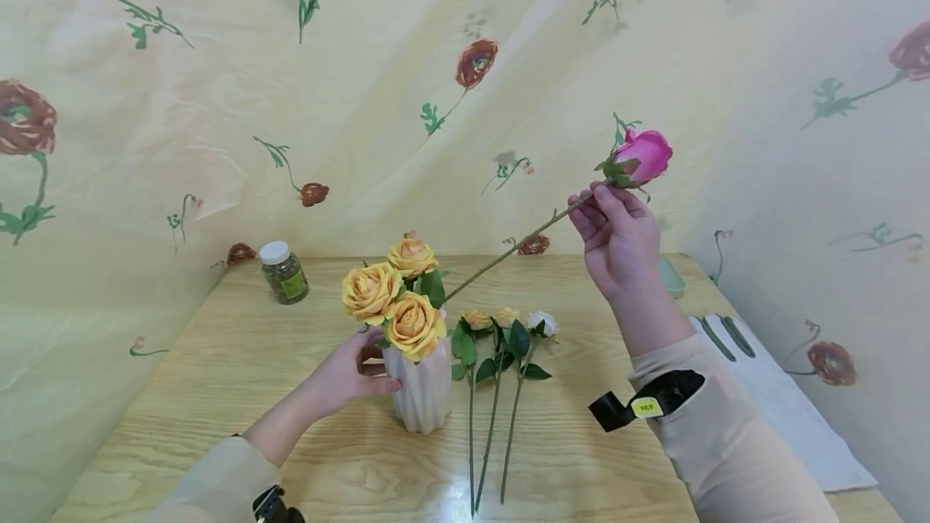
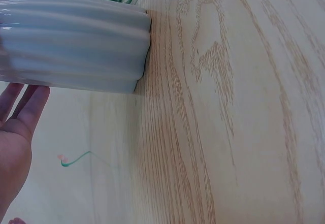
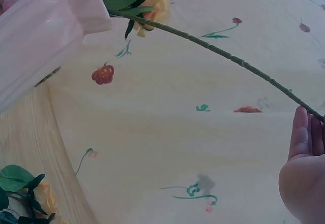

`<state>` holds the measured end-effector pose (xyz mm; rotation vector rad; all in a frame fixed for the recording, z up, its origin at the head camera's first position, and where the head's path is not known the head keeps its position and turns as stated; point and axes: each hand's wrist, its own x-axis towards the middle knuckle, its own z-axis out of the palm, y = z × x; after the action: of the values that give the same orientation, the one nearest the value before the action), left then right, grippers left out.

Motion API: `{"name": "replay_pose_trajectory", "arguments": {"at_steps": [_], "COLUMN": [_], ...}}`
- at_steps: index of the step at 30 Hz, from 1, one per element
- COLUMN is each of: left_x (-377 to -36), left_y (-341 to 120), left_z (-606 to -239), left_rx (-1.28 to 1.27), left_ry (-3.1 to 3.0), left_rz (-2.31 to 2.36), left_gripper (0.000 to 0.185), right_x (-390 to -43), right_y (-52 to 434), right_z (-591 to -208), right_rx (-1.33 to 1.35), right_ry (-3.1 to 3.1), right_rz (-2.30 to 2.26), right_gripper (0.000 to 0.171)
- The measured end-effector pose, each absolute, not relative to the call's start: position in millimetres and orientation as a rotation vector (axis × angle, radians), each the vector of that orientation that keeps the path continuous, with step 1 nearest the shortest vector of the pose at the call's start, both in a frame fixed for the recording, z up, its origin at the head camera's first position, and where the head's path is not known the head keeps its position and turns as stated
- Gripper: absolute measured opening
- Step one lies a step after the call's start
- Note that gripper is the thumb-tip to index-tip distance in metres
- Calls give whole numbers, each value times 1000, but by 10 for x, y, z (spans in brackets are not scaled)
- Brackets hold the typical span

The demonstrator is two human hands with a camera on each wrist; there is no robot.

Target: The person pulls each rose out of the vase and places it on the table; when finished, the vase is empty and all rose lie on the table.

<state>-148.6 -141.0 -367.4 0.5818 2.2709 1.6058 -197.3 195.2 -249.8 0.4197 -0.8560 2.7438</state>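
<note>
While the right hand [image 1: 621,248] pinches the pink rose [image 1: 645,156] below its bloom, the slanting stem [image 3: 244,63] reaches the white vase's [image 1: 423,390] mouth; whether its end sits inside cannot be confirmed. Left hand [image 1: 347,376]: thumb and fingers clasp the vase. Probable faults: sideways stem pressure tipping the vase; crowded yellow roses [image 1: 416,325] snagging the stem.

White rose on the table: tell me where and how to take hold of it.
Probably best to pinch the bare lower stem, coming from above and the person's right. The white rose lies with its bloom away from the person; below the leaves its stem is slim and uncluttered, while a neighbouring yellow rose lies on its left.
</note>
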Motion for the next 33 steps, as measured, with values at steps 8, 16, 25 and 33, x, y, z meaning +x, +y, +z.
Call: {"name": "replay_pose_trajectory", "arguments": {"at_steps": [8,16,25,33], "left_x": [-1535,-1470,-1492,-1595], "left_y": [-1430,-1404,-1414,-1458], "left_z": [-3773,-3648,-3688,-3883], "left_rx": [606,589,596,589], "left_ry": [2266,2270,2266,2287], "left_rz": [1623,1612,1620,1610], "left_gripper": [72,71,74,75], "right_x": [-1977,-1986,-1961,-1900], "right_y": [2080,2195,2178,2227], "right_z": [-2609,-2815,-3320,-3655], "right_rx": [301,213,70,-20], "right_ry": [-860,-1027,-1348,-1499], "right_rz": [2753,2729,2719,2706], "right_gripper": [10,15,10,9]}}
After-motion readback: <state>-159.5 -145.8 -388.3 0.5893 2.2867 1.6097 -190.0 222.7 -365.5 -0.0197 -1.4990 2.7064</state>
